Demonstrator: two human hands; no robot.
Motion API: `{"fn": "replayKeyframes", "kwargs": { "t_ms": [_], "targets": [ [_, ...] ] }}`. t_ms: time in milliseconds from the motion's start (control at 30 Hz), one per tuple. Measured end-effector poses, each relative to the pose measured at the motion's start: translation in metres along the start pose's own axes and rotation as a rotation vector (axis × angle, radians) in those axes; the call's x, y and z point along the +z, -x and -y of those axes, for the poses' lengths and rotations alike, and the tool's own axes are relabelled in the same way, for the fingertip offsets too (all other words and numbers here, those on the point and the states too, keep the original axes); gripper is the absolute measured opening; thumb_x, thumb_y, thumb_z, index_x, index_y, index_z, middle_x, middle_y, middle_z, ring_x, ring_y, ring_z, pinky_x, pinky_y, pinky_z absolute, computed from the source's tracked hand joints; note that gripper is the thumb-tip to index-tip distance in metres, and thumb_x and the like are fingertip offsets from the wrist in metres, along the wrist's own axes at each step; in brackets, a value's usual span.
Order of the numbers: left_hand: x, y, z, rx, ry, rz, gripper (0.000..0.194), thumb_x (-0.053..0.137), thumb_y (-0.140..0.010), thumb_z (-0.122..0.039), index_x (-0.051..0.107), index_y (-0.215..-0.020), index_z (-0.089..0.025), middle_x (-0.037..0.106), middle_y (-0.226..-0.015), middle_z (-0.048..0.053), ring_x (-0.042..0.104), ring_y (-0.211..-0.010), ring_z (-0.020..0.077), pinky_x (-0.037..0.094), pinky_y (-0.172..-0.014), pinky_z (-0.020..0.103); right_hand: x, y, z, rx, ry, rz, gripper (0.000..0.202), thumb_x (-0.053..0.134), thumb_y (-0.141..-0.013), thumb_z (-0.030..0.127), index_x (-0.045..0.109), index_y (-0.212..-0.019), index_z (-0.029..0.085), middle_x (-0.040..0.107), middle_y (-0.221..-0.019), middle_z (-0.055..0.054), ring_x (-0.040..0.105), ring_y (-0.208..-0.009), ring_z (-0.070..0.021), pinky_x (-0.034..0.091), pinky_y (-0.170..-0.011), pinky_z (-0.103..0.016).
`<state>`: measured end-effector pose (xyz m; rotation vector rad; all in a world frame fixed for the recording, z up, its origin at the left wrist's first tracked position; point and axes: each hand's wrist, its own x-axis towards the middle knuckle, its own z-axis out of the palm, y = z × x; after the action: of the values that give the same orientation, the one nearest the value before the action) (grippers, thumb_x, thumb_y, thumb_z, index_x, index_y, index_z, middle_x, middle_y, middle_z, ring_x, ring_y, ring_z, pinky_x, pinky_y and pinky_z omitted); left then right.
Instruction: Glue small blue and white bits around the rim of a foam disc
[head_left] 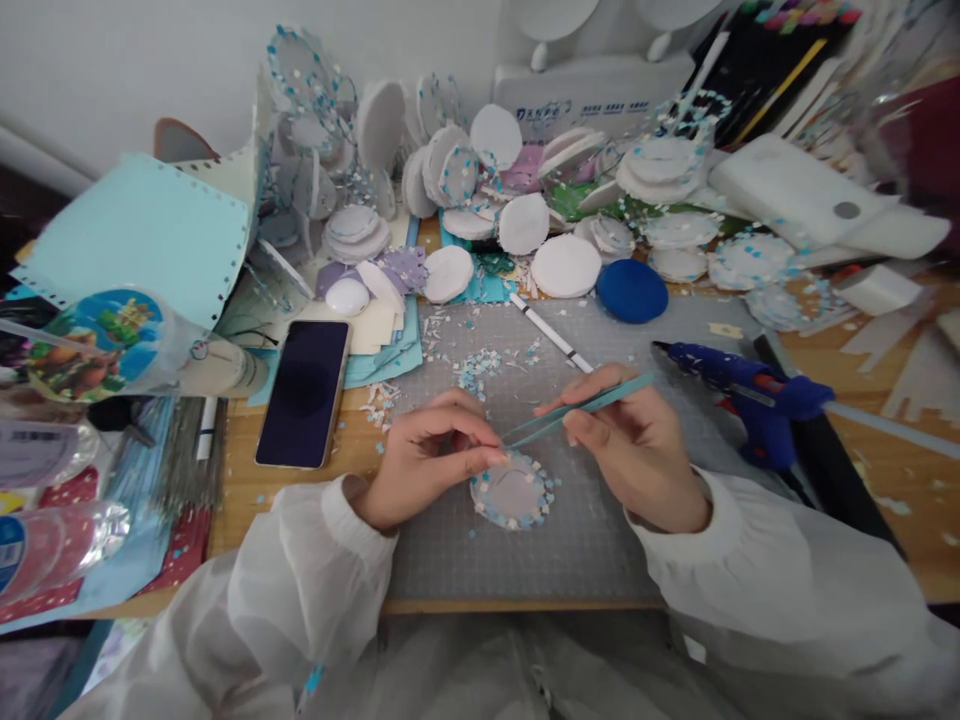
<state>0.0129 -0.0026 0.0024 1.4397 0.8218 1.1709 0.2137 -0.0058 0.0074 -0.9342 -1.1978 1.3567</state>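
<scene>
My right hand (637,445) holds a pair of teal tweezers (592,402), with their tips pointing left. Thumb and fingers of my left hand (442,445) are pinched together at those tips; whatever lies between them is too small to make out. Just below the left fingertips is a round ring (546,505) studded with small white and blue pieces, around a pale disc centre (514,492). It rests on the grey cutting mat (517,570). Loose white and blue bits (480,370) are scattered on the mat beyond my hands.
A white pen (551,333) and a blue round pad (632,291) lie ahead. To the right is a blue glue gun (750,390); to the left, a phone (304,393) and a lidded cup (217,365). Several white discs (566,266) crowd the back.
</scene>
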Motion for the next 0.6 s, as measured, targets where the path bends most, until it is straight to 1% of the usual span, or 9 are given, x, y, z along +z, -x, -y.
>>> {"fn": "replayKeyframes", "kwargs": {
  "t_ms": [100,200,300,600],
  "targets": [
    [-0.0003,0.0006,0.0001,0.001,0.002,0.024,0.006,0.076,-0.071,-0.017,0.072,-0.076,-0.018,0.06,-0.071,0.002,0.054,-0.066,0.011,0.041,-0.055,0.023,-0.0025,-0.0002,-0.0042,-0.014,-0.02,-0.01,0.011,0.07,-0.081,0.026,0.065,-0.09,0.029,0.064,-0.084,0.0,0.064,-0.071,-0.0151,0.054,-0.067,-0.031],
    [-0.0003,0.0015,0.0002,-0.027,0.016,0.029,0.006,0.074,-0.073,-0.017,0.072,-0.079,-0.019,0.059,-0.072,0.002,0.053,-0.067,0.011,0.041,-0.055,0.023,-0.0034,-0.0004,-0.0065,-0.025,-0.034,-0.011,0.013,0.069,-0.081,0.021,0.065,-0.091,0.03,0.064,-0.082,0.001,0.062,-0.069,-0.0134,0.053,-0.069,-0.031],
    [-0.0003,0.0021,0.0006,-0.048,0.022,0.031,0.006,0.072,-0.075,-0.016,0.073,-0.08,-0.019,0.058,-0.073,0.002,0.053,-0.066,0.0105,0.04,-0.054,0.023,-0.0027,-0.0007,-0.006,-0.027,-0.048,-0.012,0.013,0.069,-0.081,0.021,0.066,-0.091,0.03,0.062,-0.082,0.002,0.058,-0.064,-0.0117,0.054,-0.071,-0.031],
    [0.0006,0.0014,0.0012,-0.065,0.03,0.023,0.007,0.071,-0.074,-0.014,0.072,-0.08,-0.017,0.059,-0.073,0.003,0.052,-0.064,0.0087,0.039,-0.053,0.02,-0.0024,-0.0009,-0.0078,-0.067,-0.046,-0.009,0.015,0.069,-0.081,0.018,0.066,-0.091,0.028,0.06,-0.081,0.003,0.054,-0.059,-0.0083,0.055,-0.072,-0.028]
  ]
}}
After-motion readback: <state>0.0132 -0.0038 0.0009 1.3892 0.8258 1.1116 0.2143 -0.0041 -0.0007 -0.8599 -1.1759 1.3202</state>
